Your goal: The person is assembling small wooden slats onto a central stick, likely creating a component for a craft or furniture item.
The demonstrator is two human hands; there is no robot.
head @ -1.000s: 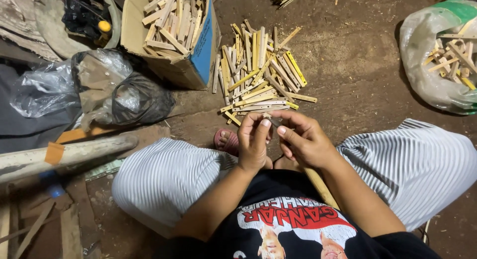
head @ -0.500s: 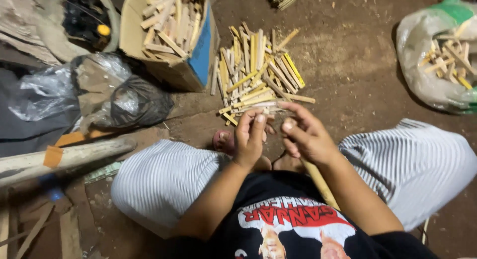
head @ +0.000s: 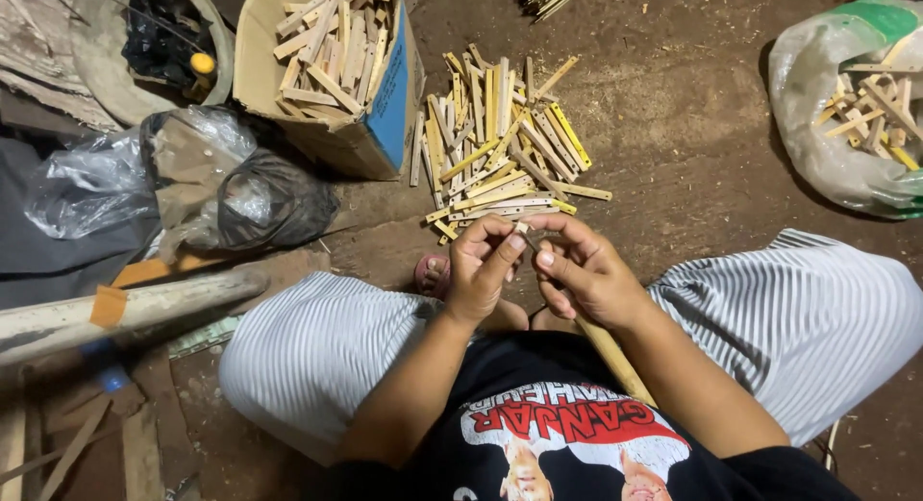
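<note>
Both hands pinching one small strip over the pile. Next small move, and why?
Probably drop the wooden strip forward onto the pile of strips. The left hand and right hand pinch it just above that pile's near edge, so it seems the closest place.

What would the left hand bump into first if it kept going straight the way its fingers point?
Probably the pile of wooden sticks on the dirt floor, just beyond the left hand. The fingers point forward toward it, though depth is hard to judge from above.
</note>
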